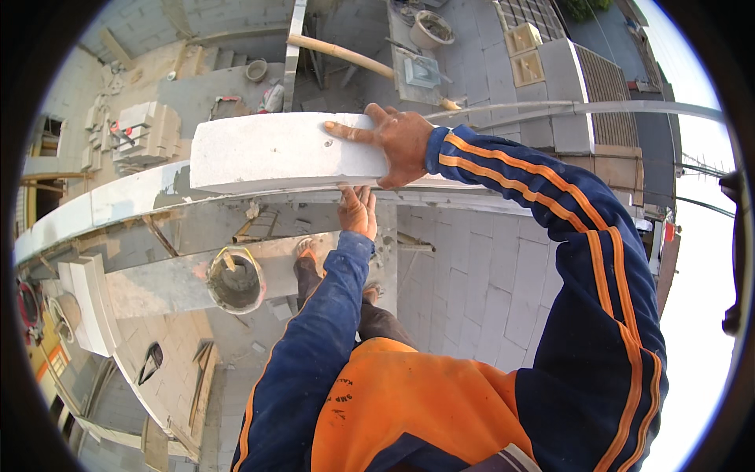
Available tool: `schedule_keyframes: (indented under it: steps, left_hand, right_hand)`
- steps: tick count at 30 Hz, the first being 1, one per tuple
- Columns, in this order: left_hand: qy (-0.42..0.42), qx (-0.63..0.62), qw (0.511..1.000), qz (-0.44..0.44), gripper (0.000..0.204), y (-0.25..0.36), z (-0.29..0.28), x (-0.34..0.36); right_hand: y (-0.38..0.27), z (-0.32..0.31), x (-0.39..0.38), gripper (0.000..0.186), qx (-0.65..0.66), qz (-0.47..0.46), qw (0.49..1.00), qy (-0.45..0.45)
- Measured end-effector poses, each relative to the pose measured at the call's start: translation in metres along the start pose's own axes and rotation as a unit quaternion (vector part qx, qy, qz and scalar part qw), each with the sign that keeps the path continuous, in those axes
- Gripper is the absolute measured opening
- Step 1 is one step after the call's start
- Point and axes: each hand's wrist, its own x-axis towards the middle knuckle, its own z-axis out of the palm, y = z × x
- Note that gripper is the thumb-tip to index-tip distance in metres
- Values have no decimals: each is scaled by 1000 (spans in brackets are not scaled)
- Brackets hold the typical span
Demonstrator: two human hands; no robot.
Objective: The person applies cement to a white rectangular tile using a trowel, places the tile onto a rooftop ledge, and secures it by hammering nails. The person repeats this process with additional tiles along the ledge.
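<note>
A long white block (275,149) lies along the top of a narrow block wall (118,200). My right hand (393,145) grips the block near its right end, with one finger stretched across its top face. Just below the block's near edge, my left hand (355,211) is palm up, its extended fingers touching or very close to that edge. Grey mortar shows on the wall to the left of the block.
Below, a bucket of grey mortar (234,287) stands on a plank (149,287) by my feet. Stacked blocks (145,138), another bucket (429,30) and a bamboo pole (338,51) lie beyond the wall. A curved pale bar (613,107) crosses at the right.
</note>
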Motion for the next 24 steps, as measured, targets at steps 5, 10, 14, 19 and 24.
schedule_keyframes:
  steps: [5,10,14,19,24]
  left_hand:
    - [-6,9,1000,11,123,-5,4,-2]
    - [-17,6,999,26,125,-12,5,-1]
    - [-16,10,999,27,122,-15,2,3]
    - [-11,23,999,20,122,-14,-1,6]
    - [-5,18,1000,14,123,-14,-1,4]
  right_hand:
    - [5,5,-2,123,14,-3,1000,-11]
    - [11,9,-6,122,12,-19,1000,7]
    - [12,10,-6,119,28,-18,999,-7]
    - [8,7,-5,119,12,-10,1000,-8]
    - [6,5,-9,119,27,10,999,-32]
